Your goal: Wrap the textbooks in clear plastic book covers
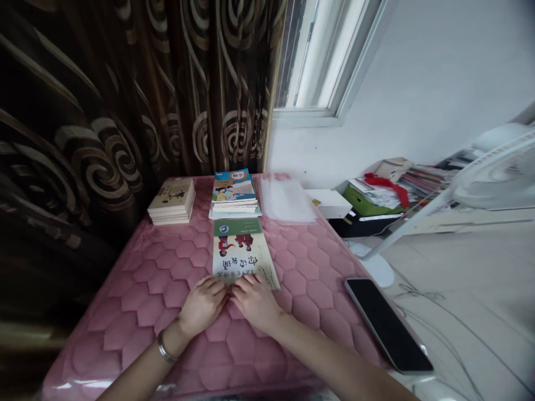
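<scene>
Both my left grip (203, 304) and right grip (257, 304) curl at the Chinese book (240, 249), maybe steadying it; I can't tell if they pinch.

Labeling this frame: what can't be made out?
- Whether left hand and right hand grip green-topped book: head view, hidden by the hands.
- Whole fan: head view, right edge cuts it.
- Number of white sheets: head view, blurred.
- Left book stack's cover print: head view, too small.
</scene>
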Motion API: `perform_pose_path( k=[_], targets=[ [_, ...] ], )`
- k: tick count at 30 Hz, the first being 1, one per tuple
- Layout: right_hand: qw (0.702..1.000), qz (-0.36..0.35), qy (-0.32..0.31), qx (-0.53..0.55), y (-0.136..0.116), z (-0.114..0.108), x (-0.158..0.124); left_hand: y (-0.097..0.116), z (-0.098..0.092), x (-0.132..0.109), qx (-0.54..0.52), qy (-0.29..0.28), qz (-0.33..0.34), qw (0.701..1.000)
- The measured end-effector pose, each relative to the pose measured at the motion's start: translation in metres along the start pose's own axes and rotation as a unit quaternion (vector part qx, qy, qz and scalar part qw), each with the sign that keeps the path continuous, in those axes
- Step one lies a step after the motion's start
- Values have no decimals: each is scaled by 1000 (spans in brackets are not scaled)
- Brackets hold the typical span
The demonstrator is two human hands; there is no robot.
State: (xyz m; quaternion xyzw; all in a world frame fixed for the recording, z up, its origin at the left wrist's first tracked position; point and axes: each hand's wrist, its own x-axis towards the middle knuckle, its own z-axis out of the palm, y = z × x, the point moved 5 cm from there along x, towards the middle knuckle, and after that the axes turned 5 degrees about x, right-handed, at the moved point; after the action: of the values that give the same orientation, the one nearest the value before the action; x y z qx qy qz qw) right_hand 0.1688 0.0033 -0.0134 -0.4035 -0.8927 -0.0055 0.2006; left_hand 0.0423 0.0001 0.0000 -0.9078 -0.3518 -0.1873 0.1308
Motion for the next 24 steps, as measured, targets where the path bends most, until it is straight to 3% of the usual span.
perform_pose_path(
  k=[8,15,24],
  targets=[
    [999,-35,7,-19,5,11,-4,1,3,-2,30,-9,17,999],
    [1000,-14,25,3,33,-11,-25,-9,-6,-11,-9,17,36,999],
    [996,83,22,24,80,-38,-69,-29,-10,-26,-83,24,20,996]
  ],
)
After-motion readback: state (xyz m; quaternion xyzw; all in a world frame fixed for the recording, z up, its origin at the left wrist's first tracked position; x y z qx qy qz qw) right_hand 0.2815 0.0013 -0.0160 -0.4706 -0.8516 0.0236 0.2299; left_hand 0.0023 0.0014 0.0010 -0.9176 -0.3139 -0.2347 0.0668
